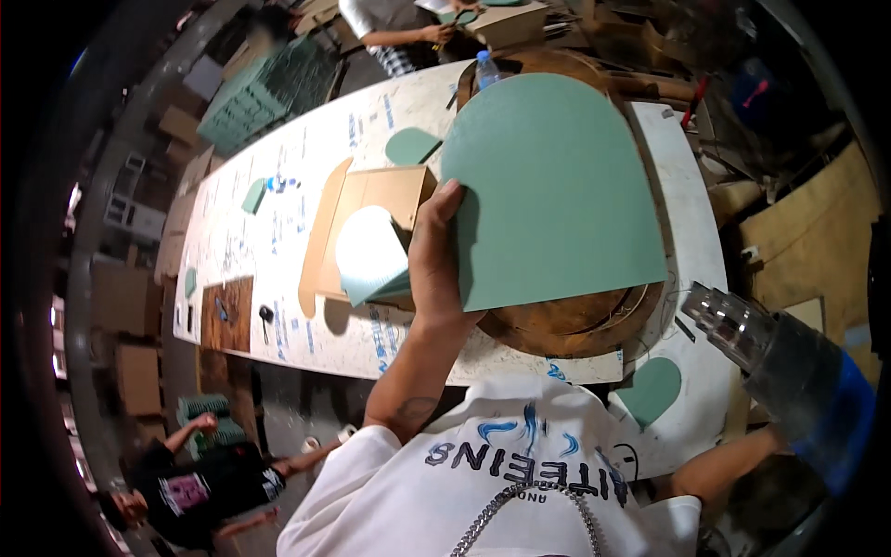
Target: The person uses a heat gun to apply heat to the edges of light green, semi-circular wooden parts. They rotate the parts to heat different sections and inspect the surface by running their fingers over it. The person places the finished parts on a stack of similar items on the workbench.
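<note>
Green arched panel is over the round brown board on the counter, left hand gripping its left edge, right-hand grip hidden by the heat gun; step judged positioning for heat, next move calling for steady aim.

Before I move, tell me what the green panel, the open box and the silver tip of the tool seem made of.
Green panel: perhaps coated board, matte; even colour, core unclear.
Box: likely cardboard, plain; brown, creased flaps.
Silver tip: probably metal, shiny; bright glints.
</note>
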`<state>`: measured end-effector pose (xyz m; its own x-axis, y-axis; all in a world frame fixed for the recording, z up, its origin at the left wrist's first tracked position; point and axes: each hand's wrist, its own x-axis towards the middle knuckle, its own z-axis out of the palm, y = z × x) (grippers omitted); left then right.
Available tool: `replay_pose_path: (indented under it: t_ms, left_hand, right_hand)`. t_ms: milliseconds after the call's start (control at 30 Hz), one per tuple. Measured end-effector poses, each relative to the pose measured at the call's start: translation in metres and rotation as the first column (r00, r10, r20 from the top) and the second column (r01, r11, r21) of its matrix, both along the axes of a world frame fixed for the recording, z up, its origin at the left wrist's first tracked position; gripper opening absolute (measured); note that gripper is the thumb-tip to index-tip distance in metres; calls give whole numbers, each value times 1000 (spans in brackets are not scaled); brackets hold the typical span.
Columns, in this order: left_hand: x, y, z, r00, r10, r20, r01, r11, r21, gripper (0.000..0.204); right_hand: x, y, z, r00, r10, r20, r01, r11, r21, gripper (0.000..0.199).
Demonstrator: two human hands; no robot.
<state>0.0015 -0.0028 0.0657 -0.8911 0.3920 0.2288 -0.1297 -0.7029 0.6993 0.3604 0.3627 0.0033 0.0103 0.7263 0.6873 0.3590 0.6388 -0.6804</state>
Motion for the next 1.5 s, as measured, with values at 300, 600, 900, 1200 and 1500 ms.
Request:
replay_pose_path:
  t_ms: [300, 600, 900, 1200, 1500]
  left_hand:
    - [-2, -15, -27, 847, 180, -500, -295, 942, -160, 32]
    - [-7, -14, -29, 775, 184, -605, -356, 918, -176, 34]
    - [0, -3, -30, 960, 270, -76, -275, 959, -62, 42]
    - [-4, -8, -38, 904, 421, 77, -393, 888, -239, 29]
    - [5, -7, 0, 963, 262, -59, -266, 959, -93, 25]
  right_hand:
    - [2, 19, 13, 999, 21, 40, -22, 1000, 15, 72]
    - [3, 19, 20, 999, 25, 44, -26, 1000, 16, 74]
    - [-28, -8, 18, 996, 84, 6, -84, 996, 41, 76]
    - [-17, 6, 20, 995, 102, 3, -102, 995, 1, 78]
    - [-14, 32, 37, 991, 126, 34, -126, 992, 7, 79]
